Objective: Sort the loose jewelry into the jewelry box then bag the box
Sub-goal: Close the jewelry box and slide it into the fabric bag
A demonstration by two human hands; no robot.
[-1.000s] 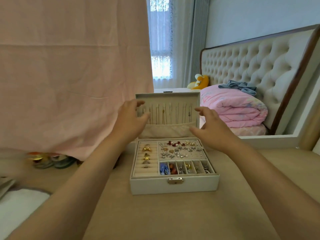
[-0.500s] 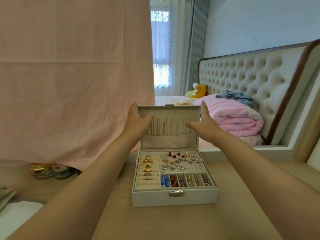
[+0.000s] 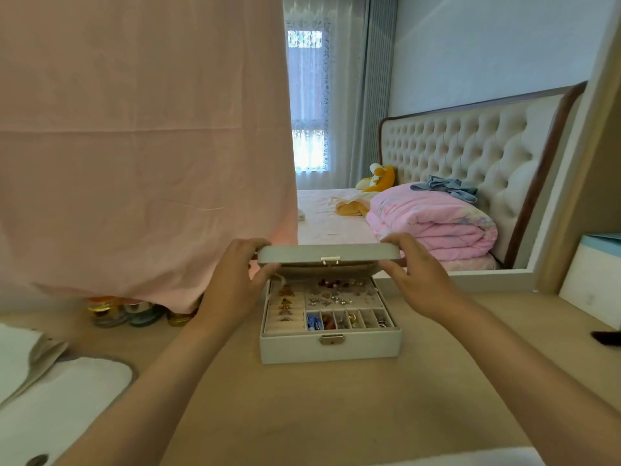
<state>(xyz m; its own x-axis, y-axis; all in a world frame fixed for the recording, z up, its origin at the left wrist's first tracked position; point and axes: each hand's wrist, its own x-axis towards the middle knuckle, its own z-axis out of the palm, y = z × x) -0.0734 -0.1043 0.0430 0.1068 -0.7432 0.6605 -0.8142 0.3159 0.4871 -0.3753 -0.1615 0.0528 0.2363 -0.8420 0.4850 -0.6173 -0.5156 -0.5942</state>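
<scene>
A pale grey jewelry box point(image 3: 295, 349) with a metal clasp stands on the beige tabletop point(image 3: 336, 415) in front of me. Its tray holds rings on the left and several earrings, beads and charms point(image 3: 336, 297) in small compartments. The lid point(image 3: 329, 254) is tilted halfway down, nearly level above the tray. My left hand point(image 3: 235, 280) grips the lid's left end, thumb under and fingers over. My right hand point(image 3: 420, 280) grips the lid's right end the same way.
A pink cloth point(image 3: 144, 146) hangs at the left over small jars point(image 3: 111, 312). White fabric items point(image 3: 60, 398) lie at the near left. A white and blue box point(image 3: 591, 280) stands at the right. Behind is a mirror showing a bed with a pink quilt point(image 3: 433, 220).
The lid was upright with my hands at its sides; both hands have swung it forward and down, so it now hangs half lowered over the tray. The view has also tilted upward.
</scene>
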